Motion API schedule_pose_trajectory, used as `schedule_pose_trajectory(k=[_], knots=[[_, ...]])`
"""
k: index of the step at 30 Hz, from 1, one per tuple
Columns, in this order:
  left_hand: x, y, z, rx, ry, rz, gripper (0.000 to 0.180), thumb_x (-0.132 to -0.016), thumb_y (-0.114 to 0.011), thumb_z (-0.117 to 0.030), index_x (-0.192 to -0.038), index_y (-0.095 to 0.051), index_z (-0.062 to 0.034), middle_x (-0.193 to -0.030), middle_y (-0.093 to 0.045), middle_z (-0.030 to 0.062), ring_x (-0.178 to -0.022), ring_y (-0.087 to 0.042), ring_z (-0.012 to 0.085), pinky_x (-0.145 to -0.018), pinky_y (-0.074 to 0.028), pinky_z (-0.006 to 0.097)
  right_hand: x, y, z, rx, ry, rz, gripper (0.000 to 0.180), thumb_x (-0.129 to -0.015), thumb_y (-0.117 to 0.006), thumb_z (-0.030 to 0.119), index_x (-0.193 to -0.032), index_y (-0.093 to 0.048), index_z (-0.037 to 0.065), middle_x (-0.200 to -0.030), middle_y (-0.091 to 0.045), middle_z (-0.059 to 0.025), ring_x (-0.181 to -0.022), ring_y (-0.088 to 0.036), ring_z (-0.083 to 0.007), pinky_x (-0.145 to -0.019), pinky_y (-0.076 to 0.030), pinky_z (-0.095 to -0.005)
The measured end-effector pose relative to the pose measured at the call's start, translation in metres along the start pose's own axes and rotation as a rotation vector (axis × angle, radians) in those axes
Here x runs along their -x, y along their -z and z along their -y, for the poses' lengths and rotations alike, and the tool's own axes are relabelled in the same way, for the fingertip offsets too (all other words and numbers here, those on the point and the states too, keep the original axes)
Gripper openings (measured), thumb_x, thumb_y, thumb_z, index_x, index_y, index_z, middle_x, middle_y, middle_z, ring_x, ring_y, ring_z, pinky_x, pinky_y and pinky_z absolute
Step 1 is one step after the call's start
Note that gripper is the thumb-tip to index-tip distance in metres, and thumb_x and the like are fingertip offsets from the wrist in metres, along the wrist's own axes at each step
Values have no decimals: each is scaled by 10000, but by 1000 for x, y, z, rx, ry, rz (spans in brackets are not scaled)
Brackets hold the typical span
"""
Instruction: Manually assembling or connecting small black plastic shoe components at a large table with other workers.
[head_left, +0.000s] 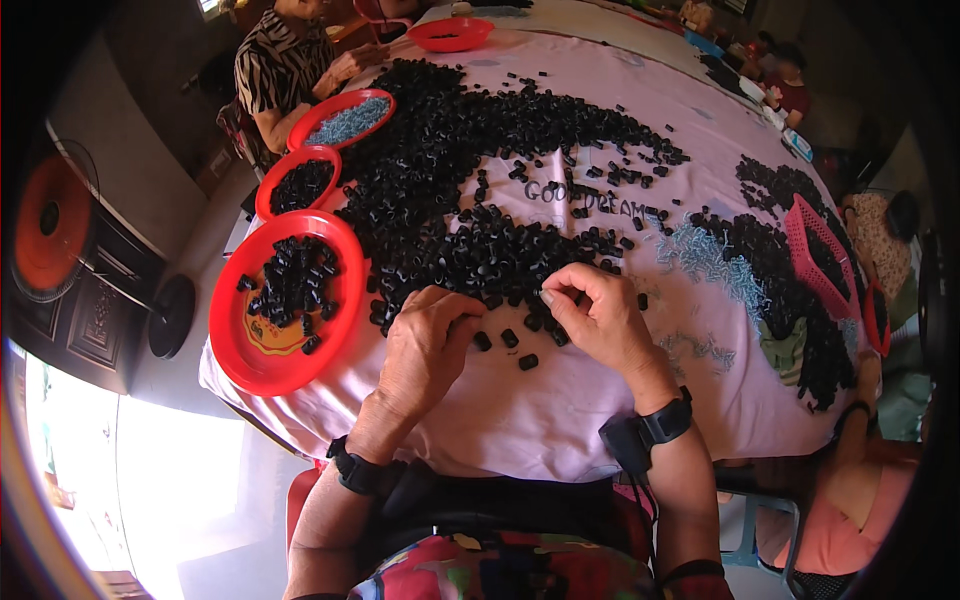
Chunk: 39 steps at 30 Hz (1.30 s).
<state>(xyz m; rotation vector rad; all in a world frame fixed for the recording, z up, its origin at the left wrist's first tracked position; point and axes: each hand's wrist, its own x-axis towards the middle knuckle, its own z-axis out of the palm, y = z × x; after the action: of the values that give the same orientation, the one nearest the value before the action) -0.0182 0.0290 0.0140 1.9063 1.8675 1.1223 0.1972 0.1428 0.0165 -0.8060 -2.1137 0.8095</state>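
Observation:
A large heap of small black cylindrical plastic pieces [480, 250] spreads over the pink cloth, and both my hands are at its near edge. My left hand [430, 335] is closed, its fingers curled inward toward the pieces; what they hold, if anything, is hidden. Thumb and forefinger of my right hand [598, 318] are pinched together, and whatever is between them is too small to make out. A few loose black pieces [528, 362] lie on the cloth between the two hands. Left of my left hand, a red plastic tray [232, 350] holds a pile of black pieces.
Beyond that tray stand a red bowl [330, 155] of black pieces and a red dish [385, 100] of thin blue pieces. Blue pieces [715, 262], more black pieces and a pink basket [805, 235] lie at right. Other people sit around the table; a fan [52, 215] stands at left.

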Motion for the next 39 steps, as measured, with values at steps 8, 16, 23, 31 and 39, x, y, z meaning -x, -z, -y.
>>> schedule_pose_trajectory(k=[8, 16, 23, 31, 39], knots=[[-3, 8, -8, 51, 119, 120, 284, -862, -730, -82, -1139, -737, -16, -1030, -703, 156, -1029, -664, 330, -912, -533, 416, 2, -1, 5, -29, 24, 22, 65, -891, -720, 36, -936, -698, -4, -844, -721, -121, -735, -707, -218, -670, -547, -324], [-3, -9, -7, -156, -155, 163, 355, -899, -654, -53, -1250, -690, -11, -1344, -630, 173, -1273, -556, 353, -1085, -451, 439, 2, -1, 4, 8, 31, 18, 80, -892, -729, 52, -947, -705, 0, -867, -730, -124, -748, -717, -243, -677, -550, -331], [-6, 16, -1, 10, 40, 23, 231, -904, -675, -66, -1118, -748, -22, -1037, -737, 152, -942, -686, 354, -903, -545, 412, 3, -1, 3, 20, 45, 4, 68, -884, -730, 45, -934, -705, 7, -860, -728, -120, -744, -718, -244, -669, -551, -334], [3, 7, -1, -143, -113, 104, 224, -836, -754, -74, -1059, -760, -51, -1060, -709, 120, -1045, -632, 330, -917, -518, 441, 3, -1, 5, 24, 57, 22, 61, -880, -728, 38, -929, -705, 11, -852, -724, -108, -727, -714, -226, -659, -553, -325], [2, 17, 7, -101, 31, -36, 178, -834, -735, -47, -1011, -746, -41, -998, -689, 128, -976, -651, 334, -874, -531, 418, 3, -2, 6, 25, 78, 34, 61, -882, -730, 34, -929, -702, 8, -853, -724, -100, -718, -712, -206, -653, -557, -310]])
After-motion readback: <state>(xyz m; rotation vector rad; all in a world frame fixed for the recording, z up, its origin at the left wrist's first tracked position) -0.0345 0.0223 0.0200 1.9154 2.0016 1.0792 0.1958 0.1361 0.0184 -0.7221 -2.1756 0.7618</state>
